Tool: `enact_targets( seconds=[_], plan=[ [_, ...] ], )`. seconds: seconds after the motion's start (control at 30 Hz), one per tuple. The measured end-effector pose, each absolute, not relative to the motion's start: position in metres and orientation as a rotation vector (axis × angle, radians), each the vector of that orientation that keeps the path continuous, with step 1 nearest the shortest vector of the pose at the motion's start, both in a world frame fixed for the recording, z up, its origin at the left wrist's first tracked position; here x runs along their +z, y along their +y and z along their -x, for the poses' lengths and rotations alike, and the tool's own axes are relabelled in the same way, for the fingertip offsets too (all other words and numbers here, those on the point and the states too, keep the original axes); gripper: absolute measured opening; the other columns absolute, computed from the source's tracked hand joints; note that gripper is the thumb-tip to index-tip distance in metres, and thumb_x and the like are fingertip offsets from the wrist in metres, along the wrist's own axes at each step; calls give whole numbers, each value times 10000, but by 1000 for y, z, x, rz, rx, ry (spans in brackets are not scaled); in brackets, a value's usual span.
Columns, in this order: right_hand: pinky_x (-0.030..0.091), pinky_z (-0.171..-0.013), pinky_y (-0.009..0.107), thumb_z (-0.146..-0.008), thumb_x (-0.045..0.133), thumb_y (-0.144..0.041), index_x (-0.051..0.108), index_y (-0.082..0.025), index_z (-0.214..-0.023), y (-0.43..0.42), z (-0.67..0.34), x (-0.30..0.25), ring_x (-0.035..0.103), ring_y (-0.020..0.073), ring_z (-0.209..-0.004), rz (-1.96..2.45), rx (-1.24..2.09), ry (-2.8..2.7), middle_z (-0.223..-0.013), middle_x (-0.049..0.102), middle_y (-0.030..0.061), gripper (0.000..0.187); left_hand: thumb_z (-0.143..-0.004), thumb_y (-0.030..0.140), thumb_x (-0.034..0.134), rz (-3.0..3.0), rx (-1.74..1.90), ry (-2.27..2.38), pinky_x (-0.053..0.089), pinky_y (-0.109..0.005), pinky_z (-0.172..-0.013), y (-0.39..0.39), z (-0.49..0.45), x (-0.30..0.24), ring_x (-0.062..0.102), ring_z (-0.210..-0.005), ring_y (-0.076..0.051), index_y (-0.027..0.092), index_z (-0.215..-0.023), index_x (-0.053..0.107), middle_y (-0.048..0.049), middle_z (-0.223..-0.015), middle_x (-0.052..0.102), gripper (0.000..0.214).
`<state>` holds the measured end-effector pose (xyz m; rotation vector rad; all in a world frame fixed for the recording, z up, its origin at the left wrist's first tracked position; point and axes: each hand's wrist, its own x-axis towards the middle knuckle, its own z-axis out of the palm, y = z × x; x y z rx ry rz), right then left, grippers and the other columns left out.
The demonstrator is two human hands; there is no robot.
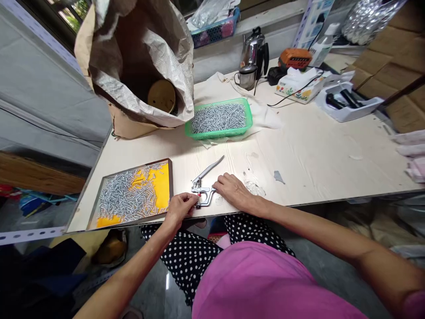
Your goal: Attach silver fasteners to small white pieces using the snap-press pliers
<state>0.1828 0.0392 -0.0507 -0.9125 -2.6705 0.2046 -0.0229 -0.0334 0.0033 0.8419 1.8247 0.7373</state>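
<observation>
A metal hand press tool (204,184) with a long lever lies near the front edge of the pale table (308,155). My right hand (232,189) rests curled over the tool's base and grips it. My left hand (181,208) is closed in a pinch at the tool's jaw, holding something too small to make out. To the left lies a wood-framed tray (133,192) with a yellow bottom, covered with several small silver metal parts.
A green basket (219,118) full of silver parts stands behind the tool. A large open sack (139,66) sits at the back left. A kettle (254,57), a tissue box (295,86) and a white device (347,102) stand at the back right.
</observation>
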Motion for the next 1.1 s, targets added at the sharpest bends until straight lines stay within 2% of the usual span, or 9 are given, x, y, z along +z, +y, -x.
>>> enact_targets(
  seconds=[0.33,0.5,0.6,0.67,0.73,0.8,0.87,0.93,1.1],
  plan=[
    [291,-740,338,-1012,531,-177,665,-173,-993,38,-182,-53,448,225,-903,900,195,-2653,-930,614,67,135,-603,452,820,-789,642,1856,344,-201,-421,-32,22,3,435,-391,-78,160,-658,631,56,-446,525,352],
    [329,-755,342,-1007,523,-164,664,-162,-993,38,-182,-47,479,225,-913,920,269,-2691,-962,633,78,142,-654,426,805,-826,454,1855,306,-198,-419,-24,25,9,414,-387,-75,169,-603,599,52,-424,506,334],
    [386,-813,356,-991,580,-249,666,-159,-1033,42,-188,-38,512,241,-998,887,382,-2705,-1084,639,109,132,-670,386,798,-809,377,1821,312,-195,-418,-21,26,12,404,-387,-71,170,-580,581,55,-413,494,319],
    [412,-933,414,-940,670,-361,627,-153,-1207,51,-193,-32,491,291,-1185,832,440,-2701,-1316,579,162,341,-672,368,798,-803,370,1815,353,-197,-431,-21,26,13,427,-400,-73,166,-588,589,51,-433,514,302],
    [364,-1068,514,-864,747,-458,496,-146,-1416,64,-198,-28,364,362,-1386,815,464,-2731,-1532,409,217,682,-667,364,804,-789,384,1826,400,-203,-450,-23,25,13,451,-414,-76,163,-606,598,49,-461,537,294],
    [289,-1141,586,-802,781,-538,383,-139,-1517,78,-200,-26,233,411,-1483,838,491,-2815,-1619,274,246,911,-669,371,805,-774,394,1841,423,-208,-458,-25,25,13,464,-421,-78,160,-631,612,48,-479,551,288],
    [268,-1160,606,-762,785,-603,368,-136,-1535,91,-200,-24,189,438,-1504,841,531,-2911,-1636,245,249,995,-676,382,800,-768,393,1856,422,-206,-452,-27,24,13,466,-421,-80,159,-647,619,50,-473,547,288],
    [302,-1146,599,-747,767,-648,386,-136,-1532,101,-199,-20,201,453,-1497,794,550,-2981,-1635,255,243,1011,-683,388,795,-767,382,1864,407,-201,-438,-27,24,14,462,-418,-82,160,-648,620,52,-456,534,290],
    [414,-1030,564,-724,755,-679,419,-111,-1502,112,-198,-5,339,457,-1394,703,459,-3088,-1574,361,247,1020,-687,388,794,-767,362,1870,398,-191,-422,-26,22,16,447,-410,-75,158,-654,623,54,-444,524,289]
  ],
)
